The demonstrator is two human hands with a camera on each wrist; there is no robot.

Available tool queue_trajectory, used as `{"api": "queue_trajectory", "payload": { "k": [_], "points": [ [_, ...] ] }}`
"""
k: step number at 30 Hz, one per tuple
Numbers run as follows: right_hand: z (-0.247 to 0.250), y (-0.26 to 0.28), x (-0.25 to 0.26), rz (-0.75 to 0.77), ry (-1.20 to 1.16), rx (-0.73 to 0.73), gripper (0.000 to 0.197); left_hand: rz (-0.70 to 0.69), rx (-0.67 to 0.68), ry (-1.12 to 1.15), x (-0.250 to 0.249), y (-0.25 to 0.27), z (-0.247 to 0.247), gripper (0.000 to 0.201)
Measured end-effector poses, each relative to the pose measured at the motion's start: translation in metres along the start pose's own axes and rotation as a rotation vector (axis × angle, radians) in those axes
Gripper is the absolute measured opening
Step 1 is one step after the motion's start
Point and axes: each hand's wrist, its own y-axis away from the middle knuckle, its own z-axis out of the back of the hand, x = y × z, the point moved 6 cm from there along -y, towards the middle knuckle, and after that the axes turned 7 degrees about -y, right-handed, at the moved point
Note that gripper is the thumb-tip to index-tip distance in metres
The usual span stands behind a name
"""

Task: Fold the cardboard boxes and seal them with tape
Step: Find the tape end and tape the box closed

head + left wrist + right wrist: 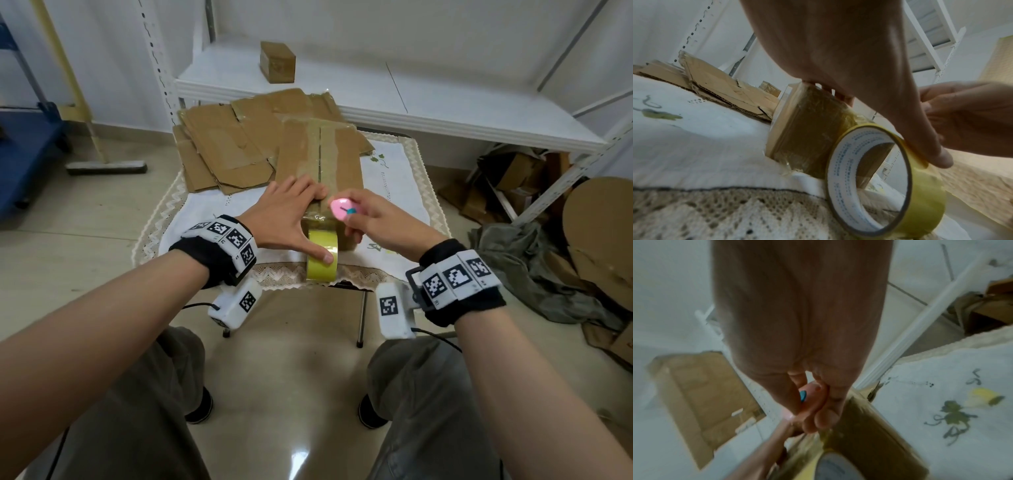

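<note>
A brown cardboard box with clear tape along its top seam lies on a small cloth-covered table. My left hand is spread: the straight fingers press on the box top, and the thumb presses on a yellow tape roll standing on edge against the box's near end. Tape runs from the roll up over that end. My right hand pinches a small pink cutter with a blue part at the box's near top edge.
Several flattened cardboard sheets lie on the table behind and left of the box. A small sealed box stands on the white shelf. Cardboard scraps and a grey cloth lie on the floor at right, a broom at left.
</note>
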Motion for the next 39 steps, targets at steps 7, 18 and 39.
{"api": "queue_trajectory", "payload": {
  "k": [7,18,39],
  "points": [
    [-0.009,-0.004,0.013,0.256,0.369,-0.06,0.033,0.002,-0.007,0.014,0.0,0.0,0.0,0.126],
    [-0.018,-0.015,0.014,0.28,0.28,-0.149,0.011,0.005,-0.019,0.014,-0.003,0.001,0.004,0.106],
    [0.047,-0.008,-0.08,-0.462,0.165,-0.126,0.018,0.026,0.018,-0.001,-0.004,0.001,0.003,0.132]
  ]
}}
